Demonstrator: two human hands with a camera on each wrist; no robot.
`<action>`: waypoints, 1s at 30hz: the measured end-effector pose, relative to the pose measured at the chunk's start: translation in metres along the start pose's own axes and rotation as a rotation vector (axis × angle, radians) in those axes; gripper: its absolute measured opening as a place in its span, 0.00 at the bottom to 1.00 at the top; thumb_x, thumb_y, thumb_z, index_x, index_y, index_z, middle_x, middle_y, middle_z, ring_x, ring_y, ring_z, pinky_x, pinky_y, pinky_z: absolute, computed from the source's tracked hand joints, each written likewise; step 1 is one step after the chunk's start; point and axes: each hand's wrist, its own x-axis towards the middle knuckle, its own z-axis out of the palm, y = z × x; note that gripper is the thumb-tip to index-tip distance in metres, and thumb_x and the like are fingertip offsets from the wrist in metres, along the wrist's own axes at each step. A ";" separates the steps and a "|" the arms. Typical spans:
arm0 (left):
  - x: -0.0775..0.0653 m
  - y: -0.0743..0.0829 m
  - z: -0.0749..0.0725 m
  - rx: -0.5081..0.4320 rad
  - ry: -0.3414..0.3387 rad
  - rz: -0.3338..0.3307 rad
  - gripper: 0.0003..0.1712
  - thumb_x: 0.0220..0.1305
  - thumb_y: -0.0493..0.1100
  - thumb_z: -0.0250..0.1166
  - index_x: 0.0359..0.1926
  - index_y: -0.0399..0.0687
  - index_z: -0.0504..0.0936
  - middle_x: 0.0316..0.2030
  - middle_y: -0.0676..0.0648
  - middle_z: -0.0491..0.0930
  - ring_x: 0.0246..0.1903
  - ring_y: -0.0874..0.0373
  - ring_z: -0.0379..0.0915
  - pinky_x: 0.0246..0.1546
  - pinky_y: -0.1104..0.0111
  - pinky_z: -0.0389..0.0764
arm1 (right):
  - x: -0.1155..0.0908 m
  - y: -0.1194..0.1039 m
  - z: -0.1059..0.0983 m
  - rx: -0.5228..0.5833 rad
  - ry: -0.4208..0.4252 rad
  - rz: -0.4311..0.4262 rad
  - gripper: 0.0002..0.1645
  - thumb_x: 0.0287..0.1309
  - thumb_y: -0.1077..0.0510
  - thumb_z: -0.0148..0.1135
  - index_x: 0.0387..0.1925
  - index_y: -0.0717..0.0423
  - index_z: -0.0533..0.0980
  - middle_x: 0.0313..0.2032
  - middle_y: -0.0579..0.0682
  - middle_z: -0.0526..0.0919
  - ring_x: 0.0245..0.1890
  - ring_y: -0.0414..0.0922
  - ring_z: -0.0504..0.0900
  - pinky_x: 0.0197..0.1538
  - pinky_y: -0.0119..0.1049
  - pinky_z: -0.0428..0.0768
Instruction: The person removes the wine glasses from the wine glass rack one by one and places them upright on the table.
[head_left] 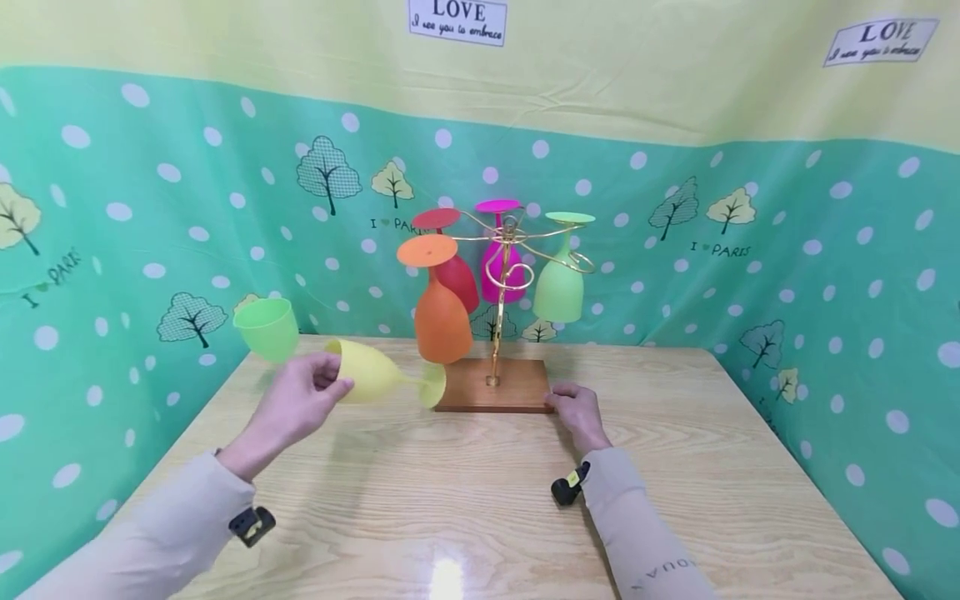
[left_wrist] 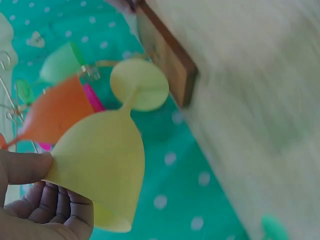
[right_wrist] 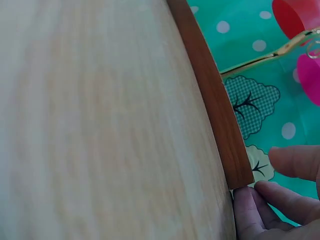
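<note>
My left hand (head_left: 303, 392) pinches a yellow plastic goblet (head_left: 367, 371) at its rim. The goblet is tilted on its side above the table, its foot close to the left end of a wooden base (head_left: 517, 387). In the left wrist view, the thumb is outside the yellow bowl (left_wrist: 107, 155). At the base's right end, the fingers of my right hand (head_left: 579, 412) touch the corner, while the thumb stands apart in the right wrist view. From the gold metal rack (head_left: 498, 317) hang upside-down goblets: orange (head_left: 442, 321), red (head_left: 459, 282), magenta (head_left: 495, 271) and pale green (head_left: 561, 287).
A bright green goblet (head_left: 268, 327) stands upright at the back left, its lower part hidden behind my left hand. The light wood table (head_left: 450, 492) ends at a dotted green cloth (head_left: 645, 275) at the back and sides. An empty gold loop (head_left: 517, 279) faces the front.
</note>
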 end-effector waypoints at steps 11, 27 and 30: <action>0.041 -0.007 -0.021 0.080 -0.021 -0.006 0.16 0.62 0.36 0.61 0.48 0.27 0.76 0.41 0.34 0.79 0.42 0.43 0.75 0.45 0.52 0.77 | 0.006 -0.003 0.007 -0.160 -0.004 -0.001 0.25 0.55 0.62 0.62 0.56 0.64 0.74 0.56 0.63 0.74 0.56 0.56 0.71 0.56 0.50 0.72; 0.087 0.004 -0.021 0.207 -0.074 -0.009 0.04 0.62 0.32 0.58 0.30 0.36 0.77 0.27 0.42 0.77 0.27 0.51 0.68 0.26 0.65 0.72 | 0.008 -0.006 0.007 -0.205 -0.007 0.013 0.25 0.55 0.64 0.62 0.56 0.65 0.73 0.56 0.64 0.74 0.57 0.57 0.71 0.58 0.51 0.70; 0.091 0.001 -0.018 0.225 -0.087 -0.015 0.06 0.62 0.31 0.57 0.27 0.37 0.74 0.24 0.44 0.74 0.24 0.52 0.66 0.23 0.67 0.69 | 0.007 -0.006 0.008 -0.227 -0.008 0.009 0.25 0.54 0.64 0.62 0.55 0.65 0.73 0.56 0.64 0.74 0.56 0.57 0.71 0.59 0.51 0.70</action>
